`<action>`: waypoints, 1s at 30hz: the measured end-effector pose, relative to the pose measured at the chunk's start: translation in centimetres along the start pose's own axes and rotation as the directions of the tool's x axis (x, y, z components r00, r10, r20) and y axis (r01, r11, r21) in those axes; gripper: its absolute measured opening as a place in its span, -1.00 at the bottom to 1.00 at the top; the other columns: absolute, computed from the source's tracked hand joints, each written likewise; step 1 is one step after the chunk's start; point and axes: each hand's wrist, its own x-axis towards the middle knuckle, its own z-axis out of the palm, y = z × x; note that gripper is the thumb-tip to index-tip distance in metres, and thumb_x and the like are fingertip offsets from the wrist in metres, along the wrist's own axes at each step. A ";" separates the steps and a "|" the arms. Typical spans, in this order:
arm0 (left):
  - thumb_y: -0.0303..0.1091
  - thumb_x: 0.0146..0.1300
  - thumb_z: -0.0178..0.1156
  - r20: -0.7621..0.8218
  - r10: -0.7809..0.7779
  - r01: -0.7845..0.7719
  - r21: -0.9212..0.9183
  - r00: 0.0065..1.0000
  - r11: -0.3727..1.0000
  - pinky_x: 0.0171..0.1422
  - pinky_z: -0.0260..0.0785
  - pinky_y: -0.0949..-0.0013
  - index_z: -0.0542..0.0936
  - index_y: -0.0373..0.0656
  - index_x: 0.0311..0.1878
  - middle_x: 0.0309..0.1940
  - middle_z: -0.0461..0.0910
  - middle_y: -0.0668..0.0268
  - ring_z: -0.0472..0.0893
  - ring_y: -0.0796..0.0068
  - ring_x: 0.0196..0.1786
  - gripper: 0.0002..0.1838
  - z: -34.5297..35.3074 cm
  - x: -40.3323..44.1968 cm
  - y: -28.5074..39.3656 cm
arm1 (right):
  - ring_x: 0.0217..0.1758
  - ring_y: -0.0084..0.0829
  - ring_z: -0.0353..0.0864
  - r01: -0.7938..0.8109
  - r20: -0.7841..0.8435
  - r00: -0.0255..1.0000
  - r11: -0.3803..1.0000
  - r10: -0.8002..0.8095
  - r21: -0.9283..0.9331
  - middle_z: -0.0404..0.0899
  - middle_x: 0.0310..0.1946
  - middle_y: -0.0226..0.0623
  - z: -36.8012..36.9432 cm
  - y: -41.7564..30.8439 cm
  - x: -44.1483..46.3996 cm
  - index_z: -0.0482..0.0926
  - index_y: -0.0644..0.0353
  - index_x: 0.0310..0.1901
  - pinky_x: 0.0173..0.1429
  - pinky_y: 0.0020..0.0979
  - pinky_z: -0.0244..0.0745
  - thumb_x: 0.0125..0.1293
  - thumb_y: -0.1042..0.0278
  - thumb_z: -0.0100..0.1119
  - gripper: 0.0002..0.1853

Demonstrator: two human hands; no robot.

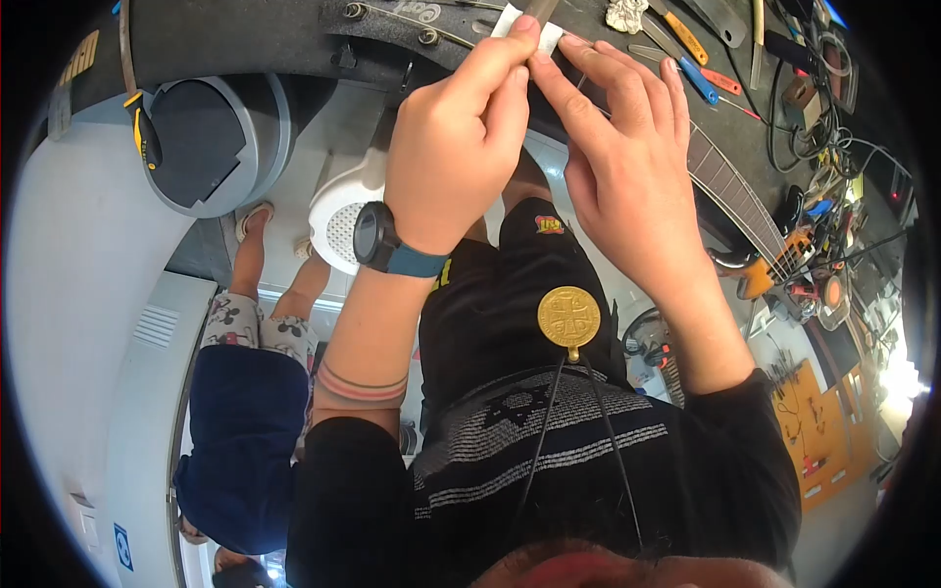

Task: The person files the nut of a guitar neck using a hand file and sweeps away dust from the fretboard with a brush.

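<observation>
My left hand point(456, 147), with a dark watch on its wrist, is closed at the top centre, its thumb and index finger pinched on a small white piece point(506, 22). Beside it my right hand point(627, 147) is spread, palm down, its index fingertip touching the white piece's right part near my left fingertips. A flat brownish strip point(541, 10) rises from between the fingertips to the top edge. What lies under the fingers is hidden.
Screwdrivers point(686, 37) and a crumpled white wad point(625, 14) lie on the dark bench at the upper right. A guitar-like fretboard point(735, 181) and tangled cables point(833, 127) are farther right. Another person point(245, 421) stands at the lower left, near a round grey bin point(201, 147).
</observation>
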 end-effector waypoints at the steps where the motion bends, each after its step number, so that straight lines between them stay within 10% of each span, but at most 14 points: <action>1: -0.59 0.64 0.26 -0.063 0.124 -0.126 -0.028 0.990 0.992 -0.20 0.66 0.20 0.76 -0.19 0.41 0.09 0.90 0.00 0.91 0.11 -0.25 -0.63 0.3 -0.3 -0.9 | 0.70 -0.07 0.47 0.000 0.003 1.000 1.000 0.000 -0.004 0.57 0.53 -0.30 -0.1 0.0 0.0 0.61 -0.10 0.61 0.87 0.36 0.09 0.21 0.65 0.31 -0.14; 30: -0.60 0.62 0.28 -0.059 0.035 -0.037 -0.049 0.998 0.998 -0.12 0.68 0.24 0.75 -0.23 0.39 0.01 0.88 -0.08 0.91 0.15 -0.20 -0.64 -0.5 -4.2 -0.7 | 0.75 -0.10 0.41 0.006 0.070 0.998 1.000 -0.006 -0.003 0.48 0.63 -0.31 -0.4 0.5 -0.1 0.54 -0.19 0.71 0.89 0.27 0.04 0.28 0.67 0.25 -0.07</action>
